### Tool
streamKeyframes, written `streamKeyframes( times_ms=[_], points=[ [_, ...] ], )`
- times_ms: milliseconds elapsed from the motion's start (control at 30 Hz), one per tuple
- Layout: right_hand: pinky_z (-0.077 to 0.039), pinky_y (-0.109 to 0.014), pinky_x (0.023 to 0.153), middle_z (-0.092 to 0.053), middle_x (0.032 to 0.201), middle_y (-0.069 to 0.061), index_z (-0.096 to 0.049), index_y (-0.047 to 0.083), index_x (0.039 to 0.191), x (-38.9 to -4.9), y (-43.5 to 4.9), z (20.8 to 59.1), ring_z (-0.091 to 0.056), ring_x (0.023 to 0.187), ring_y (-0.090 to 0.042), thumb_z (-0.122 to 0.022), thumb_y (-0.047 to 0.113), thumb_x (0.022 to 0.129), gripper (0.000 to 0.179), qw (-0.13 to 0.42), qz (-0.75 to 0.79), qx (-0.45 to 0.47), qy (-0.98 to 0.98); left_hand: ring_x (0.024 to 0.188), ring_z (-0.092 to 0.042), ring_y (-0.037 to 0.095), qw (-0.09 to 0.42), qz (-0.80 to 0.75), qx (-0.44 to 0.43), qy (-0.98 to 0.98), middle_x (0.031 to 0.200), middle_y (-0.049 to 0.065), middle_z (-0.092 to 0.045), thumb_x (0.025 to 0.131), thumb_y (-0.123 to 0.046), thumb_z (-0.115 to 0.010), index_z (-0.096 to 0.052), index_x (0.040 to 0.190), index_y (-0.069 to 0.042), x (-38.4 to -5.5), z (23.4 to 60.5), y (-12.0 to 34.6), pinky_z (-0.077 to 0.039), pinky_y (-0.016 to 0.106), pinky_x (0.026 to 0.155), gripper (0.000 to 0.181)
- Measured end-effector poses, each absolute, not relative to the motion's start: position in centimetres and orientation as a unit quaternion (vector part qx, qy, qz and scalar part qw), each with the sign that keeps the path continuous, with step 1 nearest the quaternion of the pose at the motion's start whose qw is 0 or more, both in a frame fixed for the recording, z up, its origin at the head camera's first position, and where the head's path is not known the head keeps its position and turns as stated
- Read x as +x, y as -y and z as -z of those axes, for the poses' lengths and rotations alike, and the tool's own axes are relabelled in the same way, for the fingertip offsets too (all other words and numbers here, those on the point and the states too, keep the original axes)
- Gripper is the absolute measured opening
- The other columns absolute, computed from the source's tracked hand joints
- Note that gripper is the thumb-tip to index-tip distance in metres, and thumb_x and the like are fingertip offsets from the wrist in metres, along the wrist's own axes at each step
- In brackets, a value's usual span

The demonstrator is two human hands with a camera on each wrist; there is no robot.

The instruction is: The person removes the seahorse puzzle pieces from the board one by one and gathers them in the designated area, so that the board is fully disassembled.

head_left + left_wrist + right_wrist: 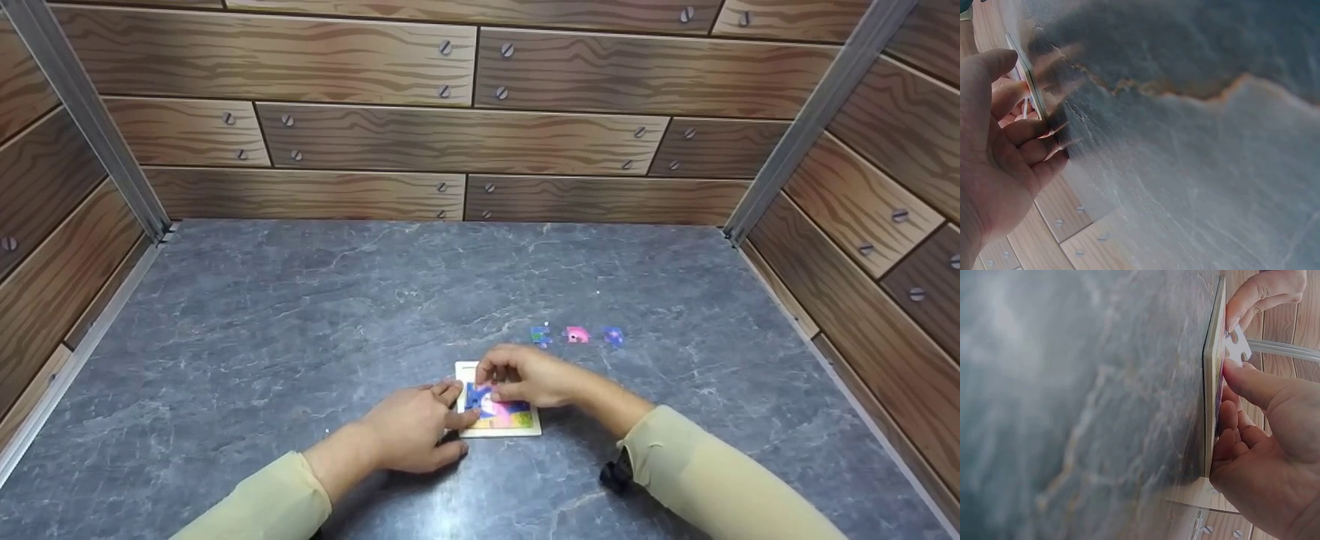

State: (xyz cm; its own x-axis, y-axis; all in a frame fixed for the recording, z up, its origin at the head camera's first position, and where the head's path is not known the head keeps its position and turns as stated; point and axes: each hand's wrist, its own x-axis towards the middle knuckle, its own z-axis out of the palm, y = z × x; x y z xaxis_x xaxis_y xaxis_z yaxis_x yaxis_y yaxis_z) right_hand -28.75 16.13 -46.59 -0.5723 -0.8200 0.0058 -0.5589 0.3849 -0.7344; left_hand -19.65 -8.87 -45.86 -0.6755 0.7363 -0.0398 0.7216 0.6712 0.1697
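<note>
A small jigsaw puzzle in a pale wooden tray [528, 433] lies on the table, with pink, blue and yellow pieces in it. My left hand [414, 429] rests along the tray's left side, fingers stretched out, one fingertip over the pieces. From the right, my right hand [538, 376] reaches over the tray with bent fingers. It holds a puzzle piece [1239, 346], which tilts up from the tray with its white underside showing in the right wrist view. The right thumb is at one edge of this piece, and a left fingertip is at its other edge.
Behind the tray and to the right lie three loose pieces in a row: a blue-green piece [540, 334], a pink piece [577, 335] and a blue-purple piece [613, 335]. Wood-patterned walls [360, 139] with metal corner posts enclose the grey marbled table [300, 300].
</note>
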Motion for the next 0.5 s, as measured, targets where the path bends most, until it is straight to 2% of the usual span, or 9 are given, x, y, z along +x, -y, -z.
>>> streamKeyframes(
  times_ms=[300, 500],
  points=[
    [-0.053, -0.037, 0.088, -0.068, 0.107, -0.007, -0.073, 0.008, 0.11, -28.67, -16.11, 46.54, -0.062, 0.101, -0.025, -0.076, 0.001, 0.094, 0.018, 0.177, 0.356, -0.42, -0.815, 0.144, -0.05, 0.039, 0.075, -0.083, 0.395, -0.912, 0.155, 0.029, -0.048, 0.106, -0.043, -0.058, -0.061, 0.152, -0.021, -19.72, 45.62, 8.98, -0.045, 0.048, 0.116, 0.051],
    [-0.054, -0.037, 0.085, -0.069, 0.102, -0.007, -0.073, 0.008, 0.108, -28.4, -15.84, 46.55, -0.062, 0.096, -0.02, -0.077, -0.002, 0.091, 0.02, 0.173, 0.362, -0.409, -0.819, 0.145, -0.05, 0.039, 0.073, -0.083, 0.394, -0.913, 0.155, 0.029, -0.048, 0.106, -0.043, -0.058, -0.061, 0.152, -0.021, -19.65, 45.79, 8.98, -0.045, 0.049, 0.116, 0.051]
  ],
)
